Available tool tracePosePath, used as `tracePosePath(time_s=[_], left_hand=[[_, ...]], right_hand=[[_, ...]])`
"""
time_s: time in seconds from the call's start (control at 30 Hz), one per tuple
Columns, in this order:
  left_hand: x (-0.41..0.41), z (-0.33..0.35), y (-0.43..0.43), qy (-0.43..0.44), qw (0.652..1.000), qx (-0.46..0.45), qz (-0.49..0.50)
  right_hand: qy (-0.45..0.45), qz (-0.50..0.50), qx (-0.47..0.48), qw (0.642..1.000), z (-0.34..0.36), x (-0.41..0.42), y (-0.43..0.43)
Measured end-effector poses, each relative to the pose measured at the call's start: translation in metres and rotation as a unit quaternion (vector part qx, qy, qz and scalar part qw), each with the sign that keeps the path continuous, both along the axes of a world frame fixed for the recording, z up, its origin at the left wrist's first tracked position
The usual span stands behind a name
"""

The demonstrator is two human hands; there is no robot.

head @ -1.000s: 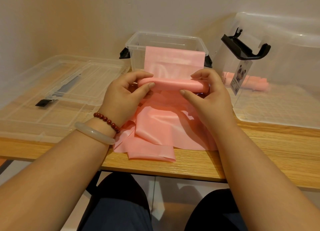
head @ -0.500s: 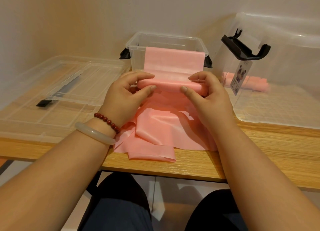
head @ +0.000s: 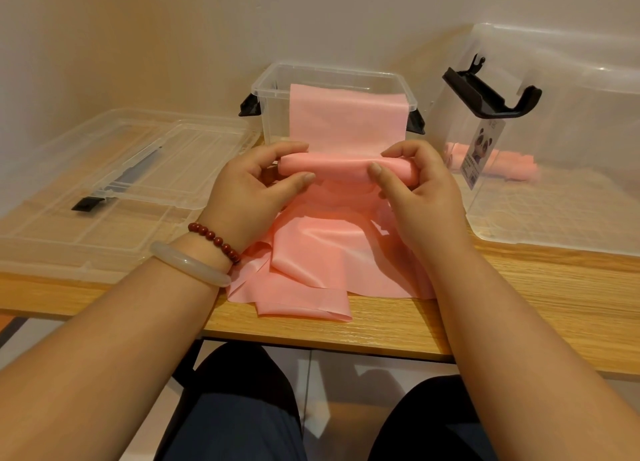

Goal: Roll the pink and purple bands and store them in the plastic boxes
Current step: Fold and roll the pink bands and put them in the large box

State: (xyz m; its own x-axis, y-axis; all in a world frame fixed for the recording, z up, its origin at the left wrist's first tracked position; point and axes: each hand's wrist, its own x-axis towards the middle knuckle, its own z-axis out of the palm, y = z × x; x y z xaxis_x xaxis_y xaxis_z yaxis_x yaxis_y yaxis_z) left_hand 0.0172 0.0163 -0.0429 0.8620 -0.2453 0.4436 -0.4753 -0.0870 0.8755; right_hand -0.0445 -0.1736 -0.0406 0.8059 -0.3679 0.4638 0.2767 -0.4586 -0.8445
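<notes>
The left hand [head: 249, 192] and right hand [head: 420, 190] each curl around one end of the rolled part of the pink band [head: 341, 169], thumbs on its near side and fingers over the top. Beyond the fingers, the unrolled stretch hangs over the rim of the small plastic box [head: 265, 93]. Beneath the fingers, loose pink folds lie on the table [head: 519, 287]. To the right of the right fingers, another pink roll [head: 512, 165] lies inside the large plastic box [head: 571, 218].

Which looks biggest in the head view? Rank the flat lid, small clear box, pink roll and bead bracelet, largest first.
1. flat lid
2. small clear box
3. pink roll
4. bead bracelet
The bead bracelet is nearer the camera, yet clearly looks smallest.
</notes>
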Motion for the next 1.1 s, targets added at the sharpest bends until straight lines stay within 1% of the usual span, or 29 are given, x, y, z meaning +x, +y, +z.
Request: tracePosePath(time_s=[0.13,0.2,0.3,0.53,0.6,0.67,0.8,0.87,0.93,1.0,1.1], left_hand=[[-0.003,0.002,-0.002,0.011,1.0,-0.026,-0.008],[-0.002,0.002,-0.002,0.012,1.0,-0.028,-0.008],[-0.001,0.001,-0.002,0.014,1.0,-0.028,-0.004],[0.0,0.001,-0.002,0.016,0.999,-0.03,0.003],[0.0,0.001,-0.002,0.017,0.999,-0.036,-0.006],[-0.001,0.0,-0.001,0.01,1.0,-0.024,-0.008],[-0.001,0.001,-0.001,0.001,0.999,-0.034,0.014],[0.0,0.002,0.001,-0.033,0.998,-0.007,0.061],[0.001,0.001,0.003,-0.081,0.99,0.051,0.102],[0.001,0.004,0.005,-0.121,0.98,0.105,0.118],[0.002,0.01,0.004,-0.152,0.96,0.196,0.126]], right_hand=[[0.003,0.024,0.03,0.999,0.003,-0.004,0.002],[0.007,0.037,0.014,0.999,0.004,-0.005,0.002],[0.011,0.027,-0.012,0.999,0.002,-0.003,0.001],[-0.005,0.01,-0.016,1.0,0.0,-0.002,0.0],[-0.008,0.006,-0.009,1.0,0.001,-0.002,0.0],[-0.009,0.01,0.005,1.0,0.001,-0.003,0.001],[-0.008,0.049,0.053,0.997,0.003,-0.006,0.001],[-0.015,0.044,0.058,0.997,0.002,-0.005,-0.002],[-0.017,0.023,0.048,0.998,0.002,-0.004,-0.005],[-0.022,-0.001,0.029,0.999,0.006,-0.004,-0.008],[-0.013,-0.026,0.008,1.0,0.011,-0.002,-0.012]])
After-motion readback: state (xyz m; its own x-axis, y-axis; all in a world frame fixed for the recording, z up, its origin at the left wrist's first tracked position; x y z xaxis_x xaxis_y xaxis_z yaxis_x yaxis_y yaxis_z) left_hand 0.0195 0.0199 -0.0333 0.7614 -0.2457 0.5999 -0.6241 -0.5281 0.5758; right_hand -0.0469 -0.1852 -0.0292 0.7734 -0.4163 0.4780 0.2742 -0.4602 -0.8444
